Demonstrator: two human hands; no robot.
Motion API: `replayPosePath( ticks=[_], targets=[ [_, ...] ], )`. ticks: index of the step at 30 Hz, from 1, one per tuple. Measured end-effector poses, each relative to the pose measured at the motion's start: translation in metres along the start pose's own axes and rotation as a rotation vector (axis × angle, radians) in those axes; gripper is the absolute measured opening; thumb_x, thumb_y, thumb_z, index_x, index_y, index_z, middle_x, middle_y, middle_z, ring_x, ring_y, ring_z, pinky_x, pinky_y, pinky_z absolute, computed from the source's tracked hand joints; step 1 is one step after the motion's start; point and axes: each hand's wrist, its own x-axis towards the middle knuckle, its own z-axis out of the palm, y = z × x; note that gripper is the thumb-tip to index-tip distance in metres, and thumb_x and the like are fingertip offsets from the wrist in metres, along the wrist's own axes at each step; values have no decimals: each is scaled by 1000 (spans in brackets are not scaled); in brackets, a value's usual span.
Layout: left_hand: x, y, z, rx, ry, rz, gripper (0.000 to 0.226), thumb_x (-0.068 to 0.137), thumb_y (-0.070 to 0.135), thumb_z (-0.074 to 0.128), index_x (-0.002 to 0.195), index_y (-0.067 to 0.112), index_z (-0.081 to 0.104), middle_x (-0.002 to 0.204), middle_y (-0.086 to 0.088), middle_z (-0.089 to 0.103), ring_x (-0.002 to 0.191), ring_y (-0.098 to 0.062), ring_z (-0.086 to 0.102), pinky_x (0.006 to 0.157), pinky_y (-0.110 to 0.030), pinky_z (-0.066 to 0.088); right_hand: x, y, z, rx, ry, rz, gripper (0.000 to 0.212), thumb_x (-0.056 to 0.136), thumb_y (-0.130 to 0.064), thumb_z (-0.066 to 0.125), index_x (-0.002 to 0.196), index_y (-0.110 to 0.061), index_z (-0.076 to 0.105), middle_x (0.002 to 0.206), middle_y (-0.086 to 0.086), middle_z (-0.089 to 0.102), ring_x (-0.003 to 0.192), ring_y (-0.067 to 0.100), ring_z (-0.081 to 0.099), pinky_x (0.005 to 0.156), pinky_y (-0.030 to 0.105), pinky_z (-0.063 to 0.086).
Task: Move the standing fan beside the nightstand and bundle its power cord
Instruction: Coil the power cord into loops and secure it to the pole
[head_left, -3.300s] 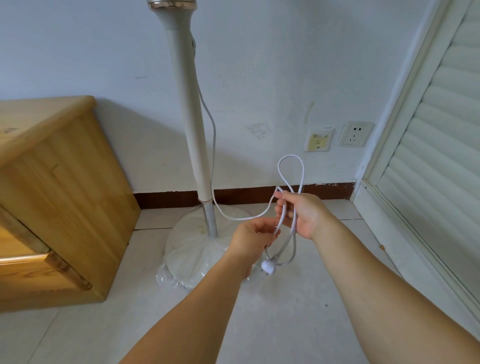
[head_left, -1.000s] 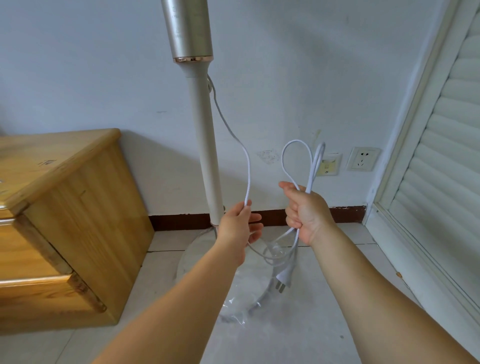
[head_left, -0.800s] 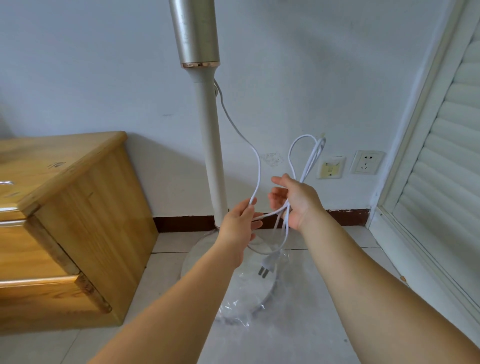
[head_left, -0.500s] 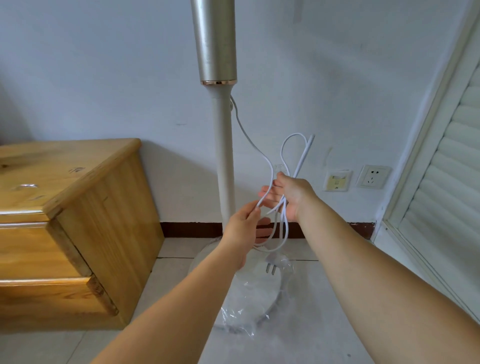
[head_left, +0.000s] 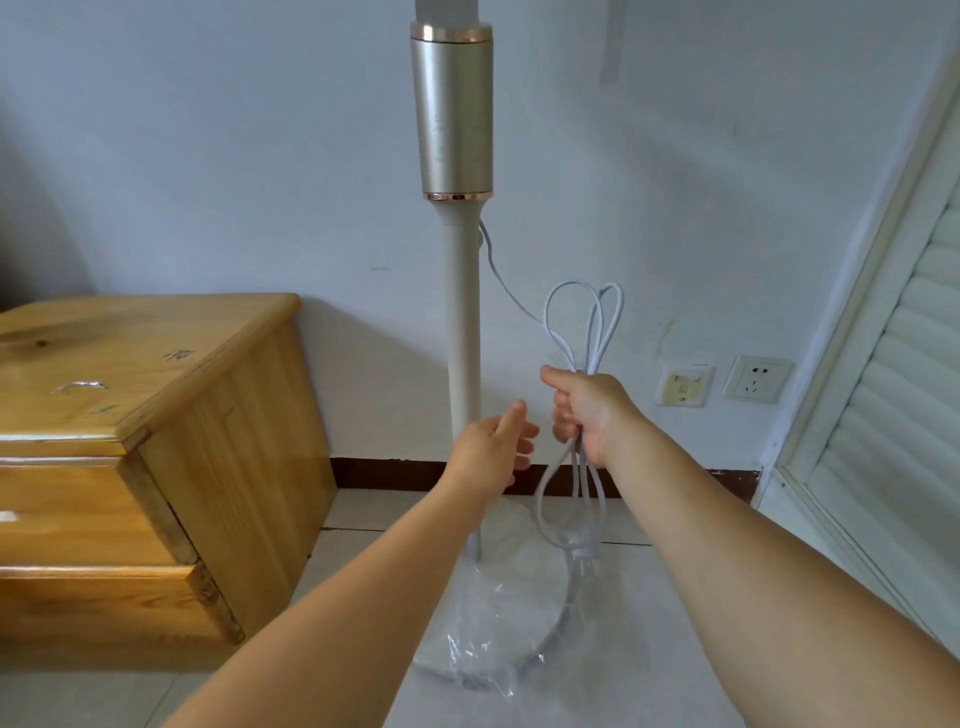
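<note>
A: Nightstand (head_left: 156, 415) at left, standing fan (head_left: 461, 332) just right of it. Left hand (head_left: 493, 447)?

B: Fingers spread, empty. Right hand (head_left: 587, 410) is fisted around the looped power cord (head_left: 582, 322); plug (head_left: 584, 553) dangles near.

A: Wrap the slack tail round the loops, snugly.

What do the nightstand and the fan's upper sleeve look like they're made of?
Nightstand: pale wood with a glossy varnish; grain and knots show. Fan's upper sleeve: looks like brushed champagne metal, though it may be coated plastic; soft sheen and copper-toned rings.
</note>
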Motion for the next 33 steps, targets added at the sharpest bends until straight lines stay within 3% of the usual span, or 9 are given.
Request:
replayPosePath(
  ticks=[4, 11, 15, 18, 21, 23, 25, 30, 33],
  targets=[
    [22, 19, 2, -11, 125, 33, 32, 96, 30, 39, 112, 11, 59, 99, -5, 63, 92, -21, 62, 88, -40, 51, -5, -7, -7, -69, -57, -66, 25, 88, -27, 57, 67, -13, 52, 36, -9, 27, 33, 10, 21, 33, 19, 21],
    [72, 54, 2, 513, 300, 447, 50, 93, 3, 39, 139, 22, 34, 150, 1, 27, 132, -18, 34, 94, -23, 34, -6, -29, -25, -156, -167, -207, 29, 93, -35, 48, 77, -15, 60, 41, -8, 28, 35, 10, 22, 34, 19, 23],
    [95, 77, 5, 783, 311, 602, 55, 93, 3, 41, 142, 25, 29, 154, 0, 20, 142, -21, 8, 112, -31, 18, -1, -50, -32, -136, -235, -293, 32, 92, -38, 49, 70, -21, 63, 41, -9, 28, 35, 10, 22, 35, 18, 24],
    [110, 96, 1, 769, 325, 639, 53, 93, 7, 43, 142, 22, 29, 153, -5, 24, 143, -23, 8, 115, -34, 12, 4, -68, -35, -101, -280, -349, 32, 91, -39, 50, 68, -22, 64, 42, -8, 28, 35, 10, 22, 35, 18, 24],
    [119, 115, -7, 711, 333, 640, 32, 93, 11, 46, 124, 9, 53, 132, -12, 52, 133, -29, 32, 107, -31, 23, 8, -82, -35, -72, -280, -391, 32, 91, -40, 50, 68, -22, 64, 42, -8, 27, 35, 10, 21, 35, 18, 23],
    [119, 128, -12, 686, 358, 637, 21, 94, 14, 46, 103, 3, 62, 103, -17, 66, 104, -36, 53, 91, -34, 34, 13, -92, -32, -43, -233, -402, 32, 91, -38, 50, 66, -23, 65, 42, -9, 27, 35, 9, 21, 35, 17, 23],
    [113, 137, -18, 657, 361, 656, 22, 94, 16, 46, 92, 1, 62, 85, -17, 67, 83, -38, 55, 82, -36, 36, 14, -100, -27, -19, -146, -402, 30, 91, -36, 52, 68, -22, 66, 41, -10, 28, 34, 8, 22, 34, 18, 22],
    [105, 167, -28, 421, 331, 702, 20, 92, 17, 49, 87, 2, 62, 80, -16, 65, 70, -27, 53, 64, -38, 43, 18, -128, -7, 61, 166, -401, 14, 85, -24, 63, 73, -17, 61, 37, -11, 29, 33, 9, 23, 35, 16, 20],
    [105, 182, -39, 281, 273, 632, 19, 92, 18, 50, 91, 5, 63, 84, -12, 67, 79, -27, 59, 65, -32, 45, 18, -152, 12, 137, 291, -435, 20, 82, -21, 65, 65, -21, 55, 42, -8, 28, 34, 10, 22, 35, 18, 21]
  ],
)
